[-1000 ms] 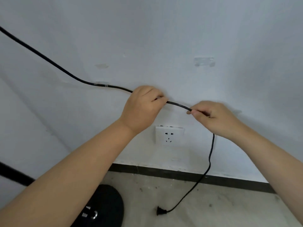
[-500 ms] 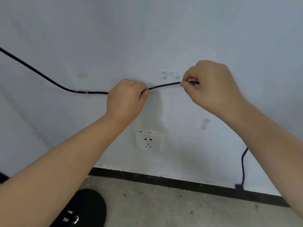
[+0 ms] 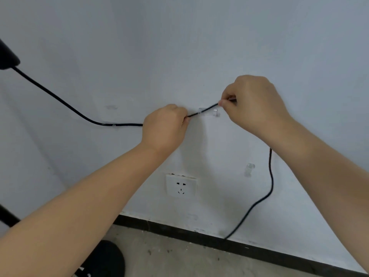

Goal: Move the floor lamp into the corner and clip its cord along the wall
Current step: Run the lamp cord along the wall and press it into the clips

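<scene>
Nearest the camera, two bare forearms reach up and forward from the bottom corners of the view. Below the left forearm, the black round lamp base (image 3: 108, 260) sits on the grey concrete floor (image 3: 179, 258), partly cut off by the frame edge. A black lamp pole (image 3: 7, 215) crosses the lower left edge.

Left hand (image 3: 164, 127): closed into a loose fist, thumb and forefinger pinching the black cord (image 3: 60, 100) right at the wall. Right hand (image 3: 254, 105): fingers curled in, thumb and forefinger tips pinching the same cord slightly higher and to the right. Between the two pinches a short taut stretch of cord slopes upward and lies across a clear plastic clip (image 3: 210, 112) stuck to the white wall (image 3: 199, 47). Whether the cord is seated inside the clip cannot be told.

Left of the left hand, the cord runs level through another clear clip (image 3: 111, 124), then climbs diagonally to a dark lamp part (image 3: 7, 56) at the upper left edge. Past the right hand, the slack cord drops from behind the right wrist, curves down the wall and ends near the black baseboard (image 3: 259, 251); its plug is not visible.

On the wall: a white socket plate (image 3: 181, 185) below the hands, a third clear clip (image 3: 249, 169) to its upper right, unoccupied, just beside the hanging cord. A faint adhesive mark (image 3: 110, 107) sits above the left clip.
</scene>
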Demonstrator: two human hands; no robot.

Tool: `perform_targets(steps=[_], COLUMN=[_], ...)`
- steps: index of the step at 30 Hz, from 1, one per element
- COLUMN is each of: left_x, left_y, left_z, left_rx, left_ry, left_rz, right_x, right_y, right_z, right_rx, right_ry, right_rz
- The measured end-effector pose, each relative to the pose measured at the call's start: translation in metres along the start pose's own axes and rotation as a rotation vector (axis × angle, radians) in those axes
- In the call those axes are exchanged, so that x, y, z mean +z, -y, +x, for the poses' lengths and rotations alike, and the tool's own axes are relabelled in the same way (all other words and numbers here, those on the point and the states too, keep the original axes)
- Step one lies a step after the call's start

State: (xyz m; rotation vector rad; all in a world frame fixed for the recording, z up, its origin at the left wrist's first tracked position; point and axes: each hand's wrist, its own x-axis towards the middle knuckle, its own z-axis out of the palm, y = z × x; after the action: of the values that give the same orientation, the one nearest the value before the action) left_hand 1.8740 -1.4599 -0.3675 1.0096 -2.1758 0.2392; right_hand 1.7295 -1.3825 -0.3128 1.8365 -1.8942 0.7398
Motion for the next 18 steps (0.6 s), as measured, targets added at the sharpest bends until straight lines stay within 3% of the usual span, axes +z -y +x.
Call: perform_targets(steps=[5, 12, 18], left_x=[-0.001, -0.007, 0.0], left_y=[-0.002, -0.015, -0.03], left_z=[0.005, 0.003, 0.004], left_rx=[0.032, 0.168, 0.369], left_ry=[-0.026, -0.196, -0.13], left_rz=[-0.003, -0.096, -0.093], right_x=[-0.001, 0.008, 0.016], right_y=[-0.004, -0.025, -0.045], right_z=[0.005, -0.024, -0.054], right_rx=[0.018, 0.077, 0.183], right_ry=[-0.01, -0.076, -0.098], right_rz=[0.02, 0.15, 0.408])
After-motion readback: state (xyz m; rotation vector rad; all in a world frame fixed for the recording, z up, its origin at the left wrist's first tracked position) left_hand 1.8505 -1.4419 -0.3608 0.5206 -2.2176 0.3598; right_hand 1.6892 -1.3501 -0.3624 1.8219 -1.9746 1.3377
